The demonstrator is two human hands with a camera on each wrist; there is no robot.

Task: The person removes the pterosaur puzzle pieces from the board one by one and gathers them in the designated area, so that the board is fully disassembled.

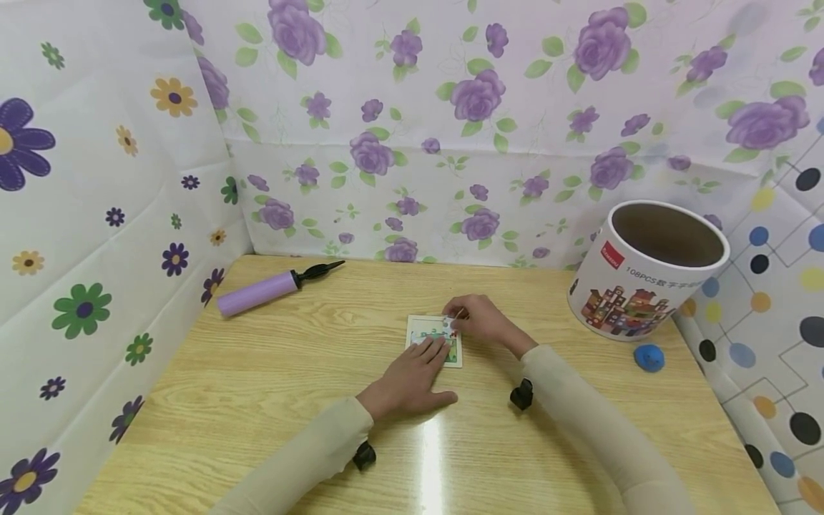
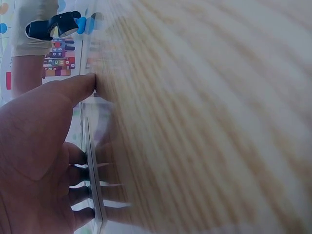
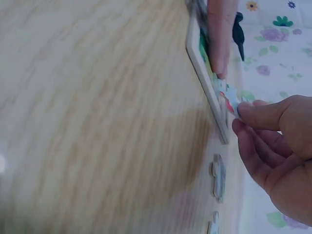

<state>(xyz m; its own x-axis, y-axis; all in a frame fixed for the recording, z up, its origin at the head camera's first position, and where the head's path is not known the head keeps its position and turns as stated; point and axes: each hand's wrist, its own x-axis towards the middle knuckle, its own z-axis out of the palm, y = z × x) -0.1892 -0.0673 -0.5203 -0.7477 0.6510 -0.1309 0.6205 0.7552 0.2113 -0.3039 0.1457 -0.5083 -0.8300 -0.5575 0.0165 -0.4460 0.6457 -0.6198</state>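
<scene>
A small jigsaw puzzle in a pale square frame [image 1: 421, 317] lies on the table, with green and light-blue pieces in it. My left hand [image 1: 410, 379] rests on it, fingers straight across its lower left part, thumb out to the right on the tabletop. In the left wrist view, the fingertips meet the frame's thin edge [image 2: 93, 168]. At the upper right corner, my right hand [image 1: 484, 320] pinches a light-blue and red puzzle piece [image 3: 231, 99] between thumb and fingers. The piece is tilted, its lower end over the frame's inside. My right fingers partly hide that corner.
Two loose puzzle pieces, a nearer one [image 3: 219, 178] and another [image 3: 213, 225], lie beside the frame in the right wrist view. A purple hand pump [image 1: 257, 293] is at back left. A big white bucket [image 1: 644, 286] and a blue object [image 1: 649, 357] stand at right.
</scene>
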